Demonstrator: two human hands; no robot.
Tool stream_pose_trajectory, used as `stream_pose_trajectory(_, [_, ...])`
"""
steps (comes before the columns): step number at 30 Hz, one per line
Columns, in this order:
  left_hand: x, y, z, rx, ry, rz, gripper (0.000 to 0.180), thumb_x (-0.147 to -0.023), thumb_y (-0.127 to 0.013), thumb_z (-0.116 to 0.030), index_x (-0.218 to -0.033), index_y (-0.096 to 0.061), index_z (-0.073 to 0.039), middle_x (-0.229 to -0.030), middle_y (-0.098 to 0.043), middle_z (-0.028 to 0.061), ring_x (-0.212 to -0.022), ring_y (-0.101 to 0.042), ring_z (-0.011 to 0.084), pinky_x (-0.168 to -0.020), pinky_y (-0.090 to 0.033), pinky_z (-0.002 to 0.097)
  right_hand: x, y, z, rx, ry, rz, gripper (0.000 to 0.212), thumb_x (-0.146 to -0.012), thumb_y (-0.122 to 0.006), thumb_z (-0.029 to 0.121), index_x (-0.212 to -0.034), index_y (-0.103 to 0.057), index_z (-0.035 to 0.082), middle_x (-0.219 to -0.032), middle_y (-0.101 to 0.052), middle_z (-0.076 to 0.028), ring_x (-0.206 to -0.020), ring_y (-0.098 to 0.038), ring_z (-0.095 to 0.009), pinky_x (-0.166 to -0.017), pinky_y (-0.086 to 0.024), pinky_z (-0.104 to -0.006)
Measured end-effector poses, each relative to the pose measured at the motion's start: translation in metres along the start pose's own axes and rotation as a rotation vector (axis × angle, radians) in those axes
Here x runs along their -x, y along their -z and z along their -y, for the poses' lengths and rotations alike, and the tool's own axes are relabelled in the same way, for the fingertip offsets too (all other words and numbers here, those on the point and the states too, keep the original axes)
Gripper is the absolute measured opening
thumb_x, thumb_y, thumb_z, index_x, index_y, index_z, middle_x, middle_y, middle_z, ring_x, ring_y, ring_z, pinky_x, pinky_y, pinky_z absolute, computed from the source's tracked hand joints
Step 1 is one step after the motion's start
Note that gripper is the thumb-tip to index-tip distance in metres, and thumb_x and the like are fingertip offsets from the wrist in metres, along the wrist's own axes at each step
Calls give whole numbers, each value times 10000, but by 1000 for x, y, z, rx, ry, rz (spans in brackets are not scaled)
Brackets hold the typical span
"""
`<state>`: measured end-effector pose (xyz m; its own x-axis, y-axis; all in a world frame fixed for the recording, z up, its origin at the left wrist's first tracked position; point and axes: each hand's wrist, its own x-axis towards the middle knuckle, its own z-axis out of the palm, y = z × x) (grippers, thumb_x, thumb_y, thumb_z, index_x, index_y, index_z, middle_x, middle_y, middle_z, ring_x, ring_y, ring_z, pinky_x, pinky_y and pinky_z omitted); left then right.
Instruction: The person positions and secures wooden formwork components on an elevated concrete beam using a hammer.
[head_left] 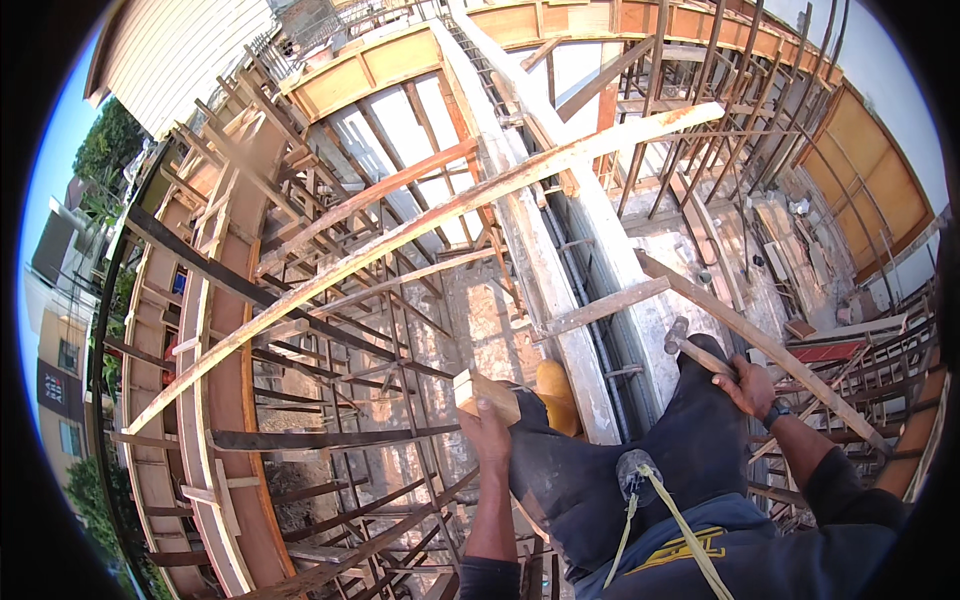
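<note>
My left hand [487, 436] grips a short pale wood block [486, 396], held out beside my left thigh. On the other side, my right hand [748, 386] is wrapped round the wooden handle of a hammer [677, 335]. The hammer's metal head points away from me, beside my right knee. Between my legs runs a long narrow beam form [581, 385] with steel rebar [590, 305] lying inside it. A short wood strip [603, 307] lies across the form just ahead of me. One yellow boot [557, 396] shows on the form's left side.
A long timber [440, 215] slants across the view ahead. Another plank [765, 345] runs diagonally at my right. Many scaffold poles and props stand below on the left, over a floor [480, 310] far down. Upright rebar [690, 110] rises at the far right.
</note>
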<state>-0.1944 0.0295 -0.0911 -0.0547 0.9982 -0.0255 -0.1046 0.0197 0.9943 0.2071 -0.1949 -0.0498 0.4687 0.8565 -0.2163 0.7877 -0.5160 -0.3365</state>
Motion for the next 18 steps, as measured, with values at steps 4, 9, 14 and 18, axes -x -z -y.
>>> stream_pose_trajectory(4, [5,11,18,-49,-9,43,601,-969,-597,-504,-1175,-550,58,-1041,-652,133,-949,-626,187,-814,-511,329,-68,8,19,-61,338,-79,582,-878,-670,561,-1198,-630,76,-842,-696,-190,-810,-684,-398,-712,-534,-475])
stream_pose_trajectory(9, [2,-5,11,-59,-17,126,604,-962,-611,-520,-1193,-535,33,-1032,-653,125,-926,-634,195,-809,-515,343,-197,18,85,186,566,-46,487,-892,-653,513,-1190,-649,128,-885,-700,-162,-840,-680,-370,-743,-527,-484])
stream_pose_trajectory(14, [-2,0,12,-78,15,122,617,-948,-630,-517,-1197,-532,39,-1042,-646,115,-929,-623,178,-808,-510,339,-294,6,141,289,794,-80,437,-905,-632,481,-1164,-662,131,-922,-681,-92,-914,-644,-321,-803,-496,-458])
stream_pose_trajectory(18, [2,4,8,-119,23,60,638,-940,-622,-539,-1150,-563,61,-998,-649,115,-899,-623,172,-791,-510,341,-336,-22,149,386,685,-22,414,-896,-653,442,-1183,-666,144,-1140,-627,-59,-1115,-554,-277,-959,-414,-456])
